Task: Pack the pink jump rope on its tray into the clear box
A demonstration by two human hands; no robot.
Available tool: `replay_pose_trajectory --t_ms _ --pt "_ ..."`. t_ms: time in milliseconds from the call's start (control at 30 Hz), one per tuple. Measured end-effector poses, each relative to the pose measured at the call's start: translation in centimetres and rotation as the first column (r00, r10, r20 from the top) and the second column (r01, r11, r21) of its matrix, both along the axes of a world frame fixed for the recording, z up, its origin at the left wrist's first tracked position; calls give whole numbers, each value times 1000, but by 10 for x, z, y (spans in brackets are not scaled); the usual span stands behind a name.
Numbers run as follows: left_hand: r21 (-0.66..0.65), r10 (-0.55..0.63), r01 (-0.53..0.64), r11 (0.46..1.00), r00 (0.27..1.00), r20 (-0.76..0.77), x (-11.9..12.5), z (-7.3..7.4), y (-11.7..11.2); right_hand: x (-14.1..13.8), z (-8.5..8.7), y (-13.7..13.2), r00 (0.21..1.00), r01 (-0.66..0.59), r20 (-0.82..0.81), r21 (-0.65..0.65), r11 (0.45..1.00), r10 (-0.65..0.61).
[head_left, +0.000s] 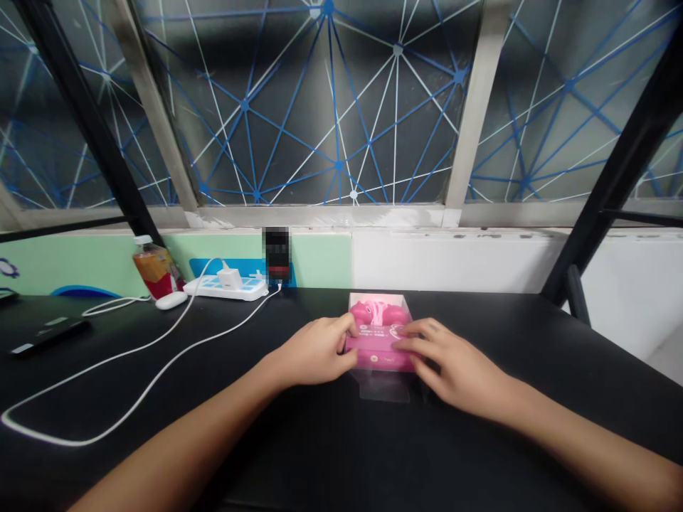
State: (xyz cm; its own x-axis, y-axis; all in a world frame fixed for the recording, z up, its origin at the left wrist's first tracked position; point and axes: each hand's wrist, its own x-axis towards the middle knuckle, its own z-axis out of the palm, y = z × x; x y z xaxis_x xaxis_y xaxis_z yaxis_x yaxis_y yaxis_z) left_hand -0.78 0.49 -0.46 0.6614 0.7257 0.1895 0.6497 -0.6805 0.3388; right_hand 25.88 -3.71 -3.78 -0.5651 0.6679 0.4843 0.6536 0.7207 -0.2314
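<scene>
A small pink box (380, 358) with a clear plastic cover lies on the black table, between my two hands. Through its clear part show pink rounded pieces (393, 315) with a pale pink bundled cord between them; their exact kind I cannot make out. My left hand (319, 350) grips the box's left side, its fingers bent at the upper edge and its thumb lower down. On the right, my right hand (448, 359) has its fingers over the box's top and its thumb by the near right corner. A clear plastic flap (385, 387) sticks out toward me.
A white power strip (227, 286) with a plugged-in charger (230, 278) stands at the back left. Its white cable (160, 377) loops across the left tabletop. Nearby are a drink pouch (156, 267), a white mouse-like object (171, 301) and a dark flat device (50, 334). Black posts frame both sides.
</scene>
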Motion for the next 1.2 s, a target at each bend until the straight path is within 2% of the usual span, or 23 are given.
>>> replay_pose_trajectory --t_ms 200,433,667,833,1200 --pt "-36 -23 22 999 1000 -17 -2 1 2 9 2 4 992 -87 -103 -117 989 75" --pt "-57 -76 76 996 997 -5 -3 3 4 16 8 5 987 -131 -113 -200 971 110" --pt "3 -86 87 996 996 -24 -6 7 1 12 -2 8 991 56 -117 -39 998 -61" --pt "-9 -86 86 996 996 -21 -6 5 2 11 -3 10 997 18 -74 -33 999 -21" --pt "-14 -90 90 996 996 -9 -6 5 2 12 -2 8 999 37 -31 0 999 -37"
